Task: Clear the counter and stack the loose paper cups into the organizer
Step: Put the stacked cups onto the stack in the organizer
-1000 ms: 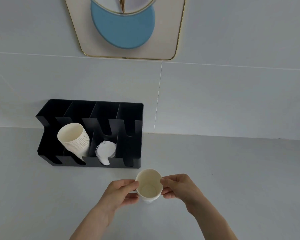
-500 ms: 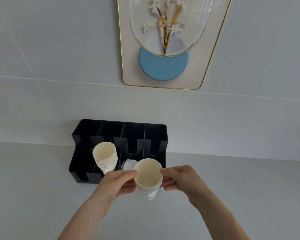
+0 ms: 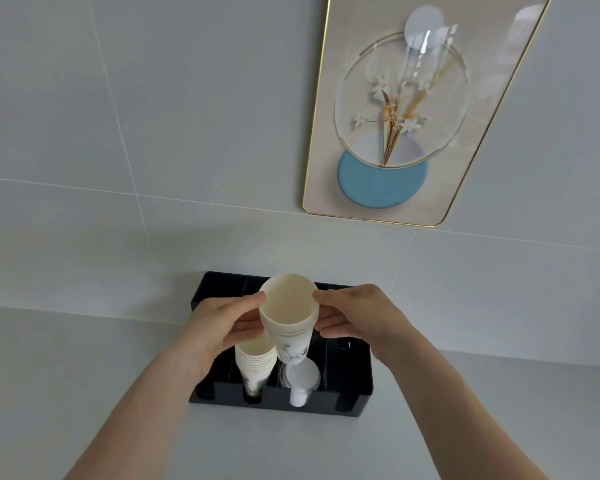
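Pinching the nested paper cups (image 3: 289, 315) between both hands' fingers (image 3: 253, 299) above the organizer (image 3: 347, 393), I risked crushing them.

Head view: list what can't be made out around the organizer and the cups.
- Organizer: back compartments hidden by both hands and the held cups.
- Held cups: exact count unclear, rims too fine.
- Cup stack in the organizer: top partly covered by the left hand.
- Counter right of the right hand: cut off by the frame edge.

Soft even daylight, glare on the wall picture (image 3: 398, 112), wide-angle bending.
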